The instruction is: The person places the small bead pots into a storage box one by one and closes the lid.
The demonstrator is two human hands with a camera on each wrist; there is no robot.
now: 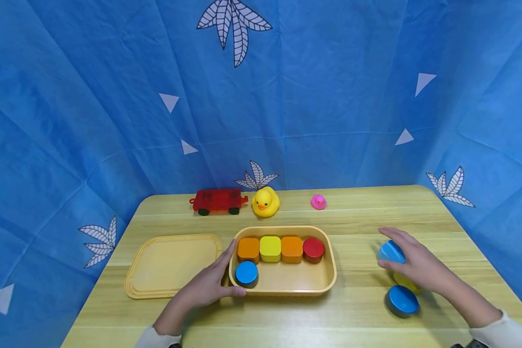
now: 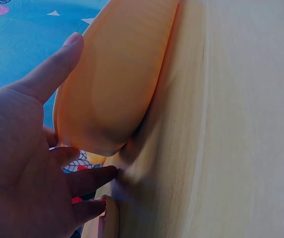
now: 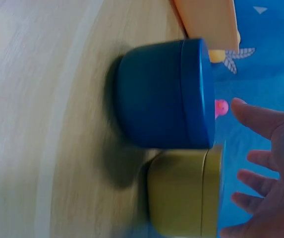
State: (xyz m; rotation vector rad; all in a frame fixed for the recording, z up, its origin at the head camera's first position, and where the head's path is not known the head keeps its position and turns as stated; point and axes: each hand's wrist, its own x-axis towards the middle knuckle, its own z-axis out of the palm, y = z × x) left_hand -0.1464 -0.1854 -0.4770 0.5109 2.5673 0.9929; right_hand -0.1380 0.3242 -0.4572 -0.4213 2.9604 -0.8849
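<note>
My left hand (image 1: pixel 209 282) rests at the left end of a tan box (image 1: pixel 287 293), thumb along its near wall and fingers by its left rim. In the left wrist view those fingers (image 2: pixel 89 181) are spread and fairly straight. Inside the box sit a blue round tin (image 1: pixel 246 273), two orange square tins (image 1: pixel 292 249), a yellow square one (image 1: pixel 270 248) and a red round one (image 1: pixel 313 249). On the right, my right hand (image 1: pixel 417 263) spreads over a blue tin (image 1: pixel 390 252) and a yellow tin (image 3: pixel 179 193), partly covering both. Nearer me stands another blue tin (image 1: pixel 402 300).
A tan lid (image 1: pixel 174 266) lies left of the box. Along the back edge stand a red toy wagon (image 1: pixel 218 200), a yellow duck (image 1: pixel 265 202) and a small pink duck (image 1: pixel 318 202). A blue curtain (image 1: pixel 322 96) hangs behind the wooden table (image 1: pixel 304 324).
</note>
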